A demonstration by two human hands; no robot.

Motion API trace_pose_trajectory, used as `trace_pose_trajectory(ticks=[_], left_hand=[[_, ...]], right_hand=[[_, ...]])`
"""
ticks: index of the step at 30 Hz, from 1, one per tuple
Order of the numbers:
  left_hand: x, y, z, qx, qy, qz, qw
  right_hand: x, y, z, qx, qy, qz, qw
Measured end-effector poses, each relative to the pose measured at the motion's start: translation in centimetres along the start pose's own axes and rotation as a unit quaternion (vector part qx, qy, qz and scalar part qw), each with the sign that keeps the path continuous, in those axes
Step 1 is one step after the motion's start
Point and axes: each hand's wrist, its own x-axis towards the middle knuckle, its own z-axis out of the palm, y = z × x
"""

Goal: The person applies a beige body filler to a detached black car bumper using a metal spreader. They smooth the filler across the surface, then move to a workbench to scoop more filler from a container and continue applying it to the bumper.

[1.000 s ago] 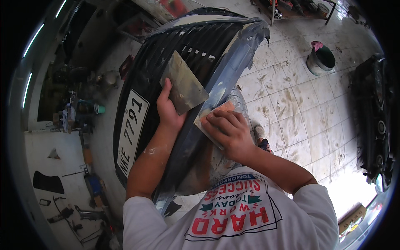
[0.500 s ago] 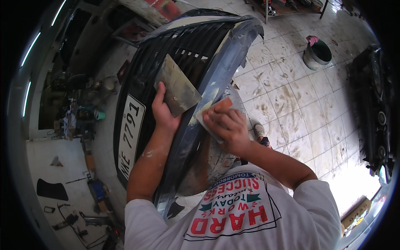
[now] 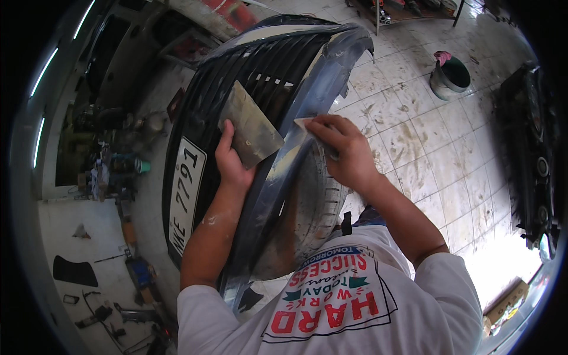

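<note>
A dark car bumper (image 3: 331,65) with a slatted grille and a white number plate lies propped over a tyre (image 3: 319,207) in front of me. My left hand (image 3: 232,161) grips a flat metal board (image 3: 249,125) smeared with grey filler, resting it against the grille. My right hand (image 3: 346,151) presses a small pale spreader (image 3: 303,124) flat onto the bumper's lower edge, where a patch of light filler shows. Both forearms rise from the lower edge, above my white printed shirt.
A grey bucket (image 3: 451,76) with a pink rag on its rim stands on the stained tile floor at the upper right. Dark car parts (image 3: 532,148) line the right side. Tools and cans clutter the floor at the left (image 3: 118,171).
My right hand has slid up along the bumper edge with the spreader. My left hand has shifted the filler board a little higher against the grille.
</note>
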Motion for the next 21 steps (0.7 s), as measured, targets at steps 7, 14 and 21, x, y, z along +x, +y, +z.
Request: trace_pose_trajectory(ticks=[7, 14, 21], left_hand=[[0.3, 0.0, -0.1, -0.002, -0.006, 0.002, 1.0], [-0.2, 0.5, 0.1, -0.024, -0.004, -0.006, 1.0], [-3.6, 3.5, -3.4, -0.065, 0.028, 0.004, 0.997]], right_hand=[[-5.2, -4.2, 3.0, -0.072, -0.057, -0.109, 0.99], [-3.5, -2.8, -1.4, 0.013, -0.122, -0.073, 0.99], [-1.0, -3.9, -1.2, -0.034, -0.098, -0.077, 0.992]])
